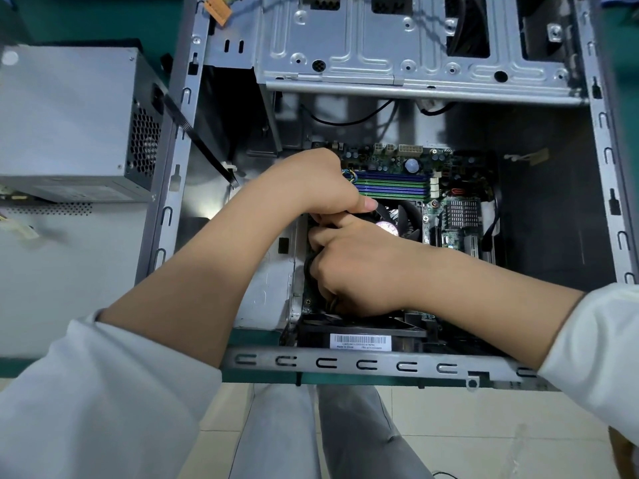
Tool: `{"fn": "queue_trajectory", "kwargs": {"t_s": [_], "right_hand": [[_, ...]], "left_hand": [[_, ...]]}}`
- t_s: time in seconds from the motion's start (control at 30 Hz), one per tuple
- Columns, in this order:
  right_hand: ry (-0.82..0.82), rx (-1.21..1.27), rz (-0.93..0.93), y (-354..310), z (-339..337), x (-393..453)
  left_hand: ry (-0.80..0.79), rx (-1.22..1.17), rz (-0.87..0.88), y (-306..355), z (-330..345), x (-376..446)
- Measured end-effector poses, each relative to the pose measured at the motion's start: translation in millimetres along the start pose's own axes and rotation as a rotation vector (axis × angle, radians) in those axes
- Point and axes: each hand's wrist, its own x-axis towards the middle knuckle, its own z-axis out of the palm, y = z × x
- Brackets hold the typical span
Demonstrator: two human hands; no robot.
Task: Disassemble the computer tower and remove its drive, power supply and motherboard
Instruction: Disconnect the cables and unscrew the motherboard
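Nearest the camera, the tower case (345, 363) lies open on its side, its rim crossed by both forearms. A barcoded black part sits just inside the rim, partly hidden. The right hand (359, 267) is curled around black cable at the cooler fan (403, 219); its fingertips are hidden. The left hand (318, 183) is fisted, thumb pressing the fan's edge; what it clamps cannot be told. The motherboard (446, 202) remains seated in the case beyond the fingers. The power supply (76, 122) lies outside, left.
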Motion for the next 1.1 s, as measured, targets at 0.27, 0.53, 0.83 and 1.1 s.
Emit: {"fn": "queue_trajectory", "kwargs": {"t_s": [0.27, 0.53, 0.83, 1.1], "right_hand": [[-0.006, -0.002, -0.014, 1.5, -2.3, -0.5], [-0.034, -0.001, 0.0, 0.8, -2.7, 1.0], [0.026, 0.015, 0.006, 1.0, 0.0, -1.9], [-0.056, 0.004, -0.034, 4.6, -1.8, 0.4]], "left_hand": [[-0.021, -0.01, -0.009, 0.9, -1.2, -0.2], [-0.041, -0.041, -0.018, 0.0, -2.5, -2.5], [-0.033, -0.026, -0.013, 0.8, -2.2, -1.3], [-0.038, -0.01, -0.002, 0.1, -3.4, -2.6]]}}
